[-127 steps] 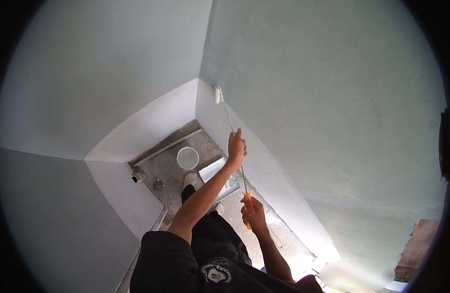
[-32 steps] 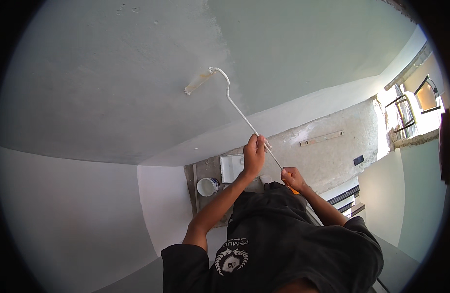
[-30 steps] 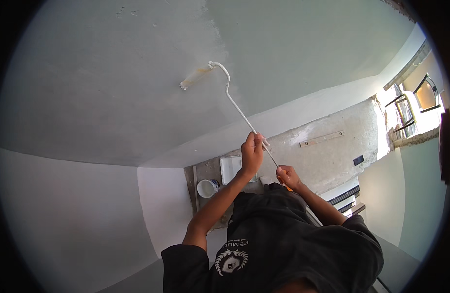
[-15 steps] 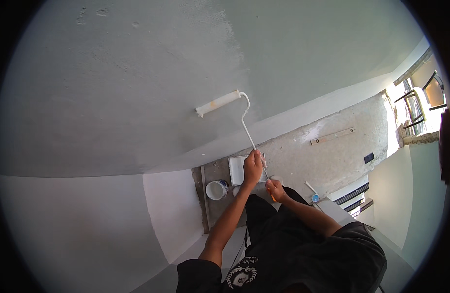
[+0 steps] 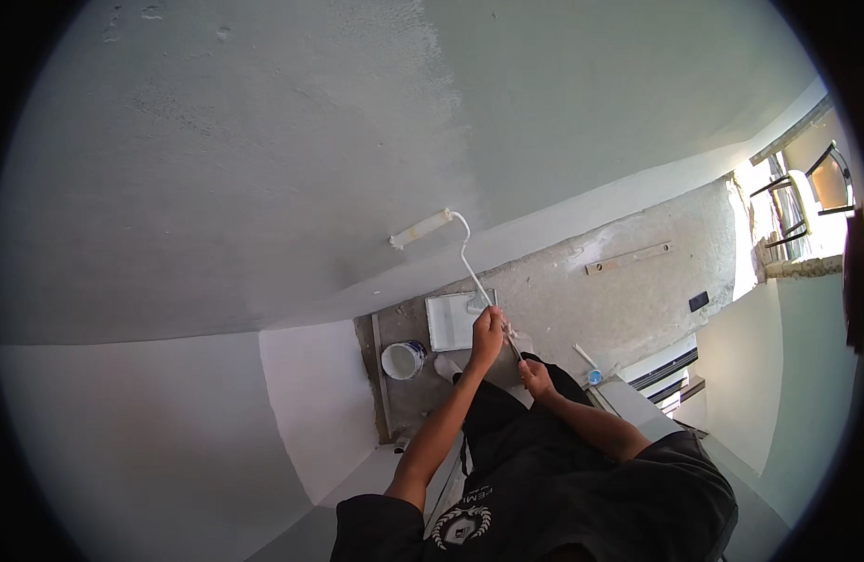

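A paint roller [image 5: 421, 228] with a pale sleeve lies against the grey-green wall [image 5: 263, 159], low on it near the white strip at the wall's foot. Its thin metal shaft [image 5: 471, 276] runs down to the handle. My left hand [image 5: 486, 330] is shut on the shaft higher up. Just below and to the right, my right hand [image 5: 535, 377] is shut on the handle's end. Both forearms rise from my dark shirt at the lower edge.
On the concrete floor lie a white paint tray [image 5: 454, 320], a white bucket [image 5: 403, 359] and a long wooden strip [image 5: 629, 258]. A white wall corner [image 5: 320, 403] juts in at lower left. A bright window opening [image 5: 797, 206] is at the right.
The roller has come down the wall, from high up to near its foot. Both hands have drawn down and closer to my body, and the view has tilted toward the floor.
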The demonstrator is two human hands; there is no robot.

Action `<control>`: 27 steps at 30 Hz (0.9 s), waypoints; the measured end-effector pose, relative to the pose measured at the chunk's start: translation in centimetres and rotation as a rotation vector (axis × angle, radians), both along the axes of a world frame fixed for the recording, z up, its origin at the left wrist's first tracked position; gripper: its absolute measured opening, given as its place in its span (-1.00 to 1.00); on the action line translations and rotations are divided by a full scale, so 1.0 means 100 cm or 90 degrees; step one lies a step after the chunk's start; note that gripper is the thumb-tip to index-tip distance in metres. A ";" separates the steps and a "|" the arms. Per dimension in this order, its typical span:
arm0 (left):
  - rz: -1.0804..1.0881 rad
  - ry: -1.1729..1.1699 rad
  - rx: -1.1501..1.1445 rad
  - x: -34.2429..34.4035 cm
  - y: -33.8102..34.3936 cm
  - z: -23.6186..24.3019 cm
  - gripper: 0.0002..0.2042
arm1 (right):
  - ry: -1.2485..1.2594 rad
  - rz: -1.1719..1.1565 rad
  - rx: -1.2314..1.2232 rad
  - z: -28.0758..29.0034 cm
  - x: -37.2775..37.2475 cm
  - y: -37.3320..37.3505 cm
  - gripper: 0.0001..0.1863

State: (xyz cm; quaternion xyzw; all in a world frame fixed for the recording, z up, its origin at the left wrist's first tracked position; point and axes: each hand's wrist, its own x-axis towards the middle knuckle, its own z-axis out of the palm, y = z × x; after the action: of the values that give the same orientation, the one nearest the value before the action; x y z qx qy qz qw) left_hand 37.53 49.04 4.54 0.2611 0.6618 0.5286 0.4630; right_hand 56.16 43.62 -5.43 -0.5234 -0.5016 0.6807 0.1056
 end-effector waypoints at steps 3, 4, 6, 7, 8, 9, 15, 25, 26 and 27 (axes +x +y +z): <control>0.004 -0.027 0.145 -0.023 0.015 0.063 -0.58 | 0.046 0.039 0.145 0.039 -0.029 0.040 -0.38; 0.005 -0.026 0.195 -0.034 0.019 0.089 -0.59 | 0.063 0.044 0.159 0.057 -0.041 0.050 -0.39; -0.011 0.033 0.247 -0.056 0.024 0.150 -0.59 | 0.121 0.049 0.211 0.102 -0.071 0.067 -0.40; -0.010 0.038 0.287 -0.065 0.026 0.183 -0.59 | 0.173 0.062 0.216 0.126 -0.087 0.075 -0.39; 0.006 0.069 0.298 -0.073 0.025 0.215 -0.59 | 0.202 0.079 0.214 0.152 -0.102 0.081 -0.39; 0.029 0.099 0.322 -0.079 0.024 0.245 -0.59 | 0.234 0.082 0.225 0.178 -0.115 0.084 -0.39; 0.050 0.228 0.401 -0.088 0.027 0.380 -0.59 | 0.366 0.095 0.250 0.301 -0.152 0.085 -0.40; 0.000 0.264 0.482 -0.082 0.085 0.424 -0.56 | 0.367 0.057 0.306 0.351 -0.148 0.137 -0.39; -0.015 0.245 0.500 -0.086 0.092 0.407 -0.55 | 0.350 0.054 0.301 0.335 -0.147 0.142 -0.39; -0.013 0.234 0.461 -0.087 0.096 0.383 -0.56 | 0.371 0.048 0.296 0.313 -0.146 0.144 -0.39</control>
State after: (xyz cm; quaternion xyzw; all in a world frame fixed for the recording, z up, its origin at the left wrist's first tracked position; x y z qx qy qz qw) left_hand 28.81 58.64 42.89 0.5041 0.5020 0.6674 0.2202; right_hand 41.55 57.99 25.84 -0.2508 -0.6107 0.6723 0.3349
